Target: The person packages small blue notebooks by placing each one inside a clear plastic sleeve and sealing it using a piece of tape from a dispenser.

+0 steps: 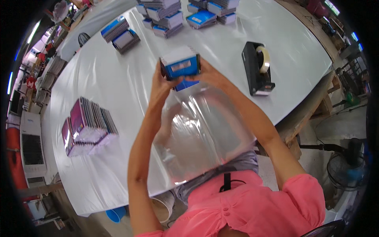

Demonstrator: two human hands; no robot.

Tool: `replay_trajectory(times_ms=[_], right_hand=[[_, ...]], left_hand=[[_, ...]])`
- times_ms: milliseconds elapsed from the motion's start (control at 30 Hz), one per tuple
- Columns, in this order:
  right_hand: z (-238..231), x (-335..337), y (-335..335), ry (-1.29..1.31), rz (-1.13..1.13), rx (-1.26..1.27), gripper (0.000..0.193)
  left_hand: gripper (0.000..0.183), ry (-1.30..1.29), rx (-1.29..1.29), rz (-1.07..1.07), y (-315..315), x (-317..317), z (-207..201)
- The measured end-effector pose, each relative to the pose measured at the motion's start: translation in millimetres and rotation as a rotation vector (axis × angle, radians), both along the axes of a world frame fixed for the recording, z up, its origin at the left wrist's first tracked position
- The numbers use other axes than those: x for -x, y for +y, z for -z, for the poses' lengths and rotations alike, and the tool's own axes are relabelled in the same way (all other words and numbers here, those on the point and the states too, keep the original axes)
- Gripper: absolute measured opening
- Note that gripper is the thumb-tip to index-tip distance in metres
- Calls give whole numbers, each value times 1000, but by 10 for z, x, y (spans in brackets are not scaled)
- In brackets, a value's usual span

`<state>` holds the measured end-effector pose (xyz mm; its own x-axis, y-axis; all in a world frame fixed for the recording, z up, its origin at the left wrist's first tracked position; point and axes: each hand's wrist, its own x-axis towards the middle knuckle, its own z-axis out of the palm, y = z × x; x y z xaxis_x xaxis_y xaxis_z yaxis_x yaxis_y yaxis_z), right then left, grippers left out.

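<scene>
Between my two hands I grip a small stack of notebooks (pixel 181 68), blue on the side facing me and pale on top. My left hand (pixel 162 83) closes round its left side, fingers wrapped. On its right side, my right hand (pixel 209 75) is closed too. Just beneath the stack, a piece of another blue cover (pixel 185 84) shows; most of it is hidden. A pile of clear plastic sheets or bags (pixel 203 134) lies between my forearms, reaching to the table's near edge.
A black tape dispenser (pixel 256 69) stands right of my hands. Piles of spiral notebooks (pixel 164 17) line the far side, with a smaller pile (pixel 120 35) to their left. Purple-covered booklets (pixel 89 122) stand at left. The white-covered table (pixel 118 79) has a curved-looking edge.
</scene>
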<state>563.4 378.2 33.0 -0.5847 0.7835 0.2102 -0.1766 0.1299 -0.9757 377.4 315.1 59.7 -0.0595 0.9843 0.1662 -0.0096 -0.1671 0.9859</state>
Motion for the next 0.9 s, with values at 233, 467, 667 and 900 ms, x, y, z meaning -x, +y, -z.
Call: replay_trajectory(times_ms=[233,467,667,900], right_hand=[[-772,-367,-1305,-233,28,512,74],[-413,-359,-1750,-272,53,644,71],[-350,-374,-1790,-400,60,484,79],[-117,-470,-1969,-944,450,-476,59]], left_hand=[[61,-101,573,-36,-1288,-264,-663],[53,-61,586,-128,-1738,-382,-150],[54,56,453,-233,-1811,-530,135],[59,-8,413,-221,-1846,-540,244]])
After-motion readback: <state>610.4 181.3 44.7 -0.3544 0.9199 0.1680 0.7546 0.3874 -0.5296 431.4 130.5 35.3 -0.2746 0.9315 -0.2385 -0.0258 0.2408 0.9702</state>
